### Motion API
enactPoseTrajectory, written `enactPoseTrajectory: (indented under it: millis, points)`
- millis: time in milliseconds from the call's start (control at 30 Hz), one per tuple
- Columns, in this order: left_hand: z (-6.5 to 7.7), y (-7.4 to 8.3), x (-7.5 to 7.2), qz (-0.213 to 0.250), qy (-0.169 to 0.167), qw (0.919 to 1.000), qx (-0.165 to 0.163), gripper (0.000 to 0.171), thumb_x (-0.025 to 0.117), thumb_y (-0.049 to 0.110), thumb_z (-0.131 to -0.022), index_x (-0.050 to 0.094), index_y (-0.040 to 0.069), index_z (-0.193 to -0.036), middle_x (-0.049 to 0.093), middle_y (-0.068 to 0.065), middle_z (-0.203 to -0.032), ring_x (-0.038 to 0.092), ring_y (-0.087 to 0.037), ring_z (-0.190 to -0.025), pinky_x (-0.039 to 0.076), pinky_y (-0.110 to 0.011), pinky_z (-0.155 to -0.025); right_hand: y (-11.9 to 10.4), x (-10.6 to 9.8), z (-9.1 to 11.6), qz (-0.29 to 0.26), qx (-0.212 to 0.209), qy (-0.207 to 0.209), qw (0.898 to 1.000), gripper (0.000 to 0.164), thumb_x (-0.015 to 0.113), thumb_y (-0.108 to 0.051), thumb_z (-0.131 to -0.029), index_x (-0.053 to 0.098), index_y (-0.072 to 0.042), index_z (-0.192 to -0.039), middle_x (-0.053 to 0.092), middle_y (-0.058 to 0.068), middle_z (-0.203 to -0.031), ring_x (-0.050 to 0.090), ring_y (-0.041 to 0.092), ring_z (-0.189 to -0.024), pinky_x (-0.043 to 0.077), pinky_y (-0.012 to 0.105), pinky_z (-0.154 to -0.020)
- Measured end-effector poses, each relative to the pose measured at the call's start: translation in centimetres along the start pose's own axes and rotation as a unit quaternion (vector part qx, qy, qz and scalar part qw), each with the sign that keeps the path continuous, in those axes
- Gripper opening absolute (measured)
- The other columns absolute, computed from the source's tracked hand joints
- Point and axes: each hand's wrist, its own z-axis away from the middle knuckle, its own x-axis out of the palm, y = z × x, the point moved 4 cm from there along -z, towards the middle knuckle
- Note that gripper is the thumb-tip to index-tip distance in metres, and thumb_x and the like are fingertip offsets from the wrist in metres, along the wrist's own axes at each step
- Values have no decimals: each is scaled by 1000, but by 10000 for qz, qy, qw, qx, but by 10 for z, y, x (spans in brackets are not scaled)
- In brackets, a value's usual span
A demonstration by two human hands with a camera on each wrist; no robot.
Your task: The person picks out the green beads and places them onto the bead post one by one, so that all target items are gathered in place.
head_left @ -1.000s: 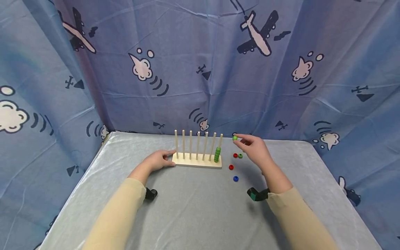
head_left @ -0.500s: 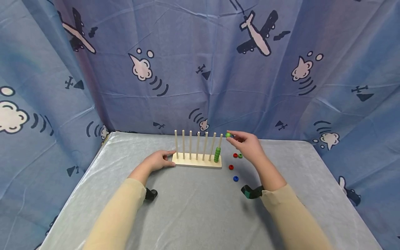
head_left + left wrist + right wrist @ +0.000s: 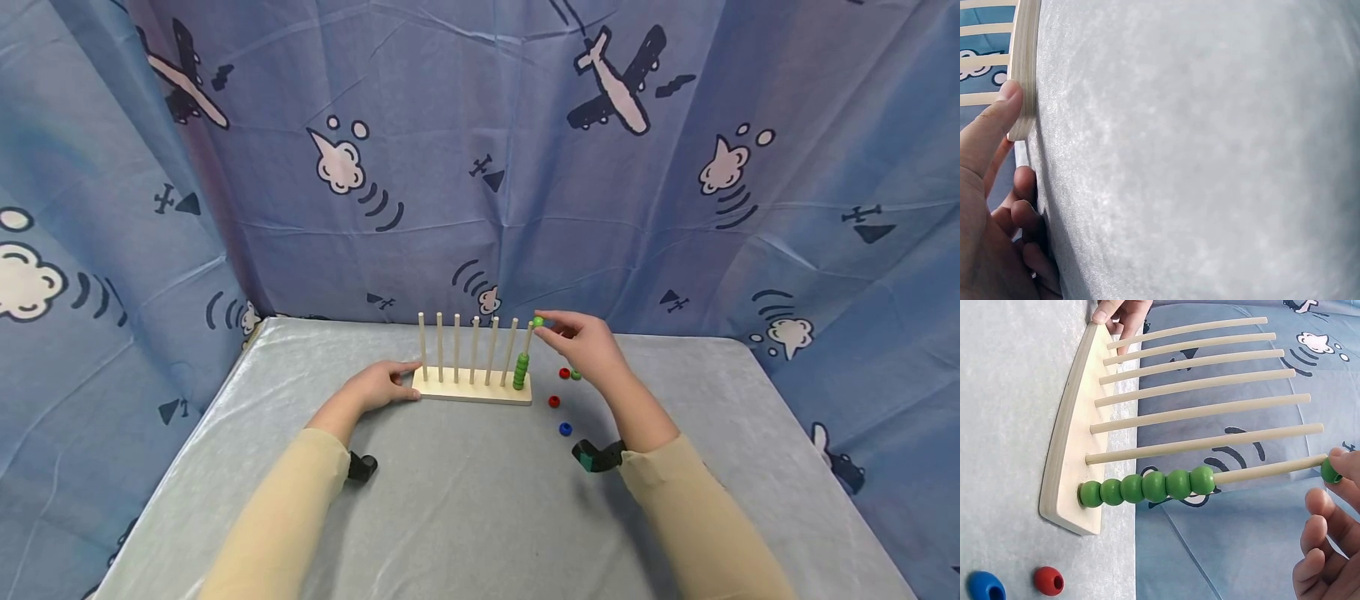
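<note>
A pale wooden base point(image 3: 472, 390) carries a row of several upright pegs. Its rightmost peg point(image 3: 1260, 470) bears a stack of green beads point(image 3: 1154, 485) at the bottom; the other pegs are bare. My left hand point(image 3: 372, 386) grips the base's left end, thumb point(image 3: 1009, 103) along the front edge and fingers behind. My right hand point(image 3: 585, 340) pinches a green bead point(image 3: 1330, 470) between thumb and finger at the tip of that rightmost peg. Whether the peg has entered the bead's hole, I cannot tell.
Right of the base lie two red beads point(image 3: 554, 402), a green bead point(image 3: 576, 375) and a blue bead point(image 3: 566, 429) on the grey cloth-covered table point(image 3: 450, 500). A blue curtain point(image 3: 420, 167) with printed planes hangs behind the table.
My right hand has moved left with the green bead, from right of the rack to the tip of the rightmost peg. The left hand and the base have stayed put.
</note>
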Motion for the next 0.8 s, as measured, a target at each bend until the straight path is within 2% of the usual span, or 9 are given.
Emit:
enactPoseTrajectory:
  millis: [333,533,800]
  points:
    - [-1,-1,0,-46,14,10000,-39,68,80,39,-84,53,28,-145,50,-2,-83,43,-16,-72,35,-32,-68,-4,4,-4,33,-73,-18,10000,38,68,-35,-95,67,-25,-132,66,7,-98,54,25,-80,46,35,-62]
    - [-1,-1,0,-39,11,10000,9,68,80,38,-84,53,26,-146,50,-3,-82,42,-17,-71,35,-32,-67,-8,6,-6,46,-92,-86,9999,36,68,-33,-95,68,-26,-131,66,7,-100,55,25,-83,47,36,-65]
    - [-1,1,0,-28,25,10000,19,67,80,37,-84,54,26,-145,50,-3,-82,42,-16,-71,35,-32,-67,-8,7,-7,-11,-90,-140,9999,37,68,-35,-95,68,-25,-131,65,7,-93,55,29,-80,46,36,-62]
